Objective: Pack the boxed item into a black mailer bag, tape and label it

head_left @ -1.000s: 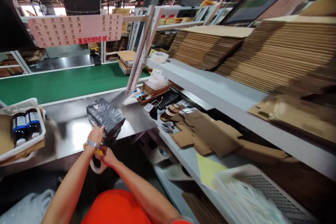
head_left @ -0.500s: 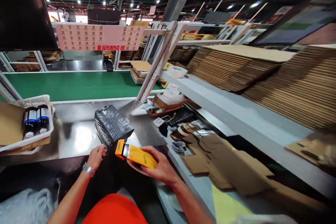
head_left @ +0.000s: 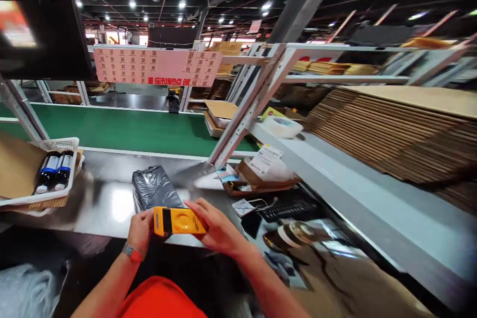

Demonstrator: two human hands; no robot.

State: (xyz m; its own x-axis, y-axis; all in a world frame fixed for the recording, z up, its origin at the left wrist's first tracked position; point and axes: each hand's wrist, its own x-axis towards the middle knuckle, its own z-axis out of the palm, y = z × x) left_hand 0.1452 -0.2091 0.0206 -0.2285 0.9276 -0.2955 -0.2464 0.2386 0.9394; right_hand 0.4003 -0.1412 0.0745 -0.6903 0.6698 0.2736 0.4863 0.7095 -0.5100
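A parcel wrapped in black plastic (head_left: 154,186) lies on the shiny metal bench (head_left: 97,203). My right hand (head_left: 214,226) grips an orange tape dispenser (head_left: 182,221), held level across the near end of the parcel, which it hides. My left hand (head_left: 140,231), with a metal watch on the wrist, is closed at the parcel's near left corner, beside the dispenser's front end. Its fingertips seem to pinch the black wrapping, though they are partly hidden.
A white basket (head_left: 70,179) with two dark bottles (head_left: 63,169) stands left. Behind the bench runs a green conveyor belt (head_left: 112,126). To the right are a grey shelf (head_left: 320,159) with stacked flat cardboard (head_left: 372,134), a tape roll (head_left: 282,126), a keyboard (head_left: 286,208) and a brown bottle (head_left: 286,234).
The tape dispenser has come left and is now level over the parcel's near end, close to my left hand. The camera view has shifted, and the shelf appears farther right.
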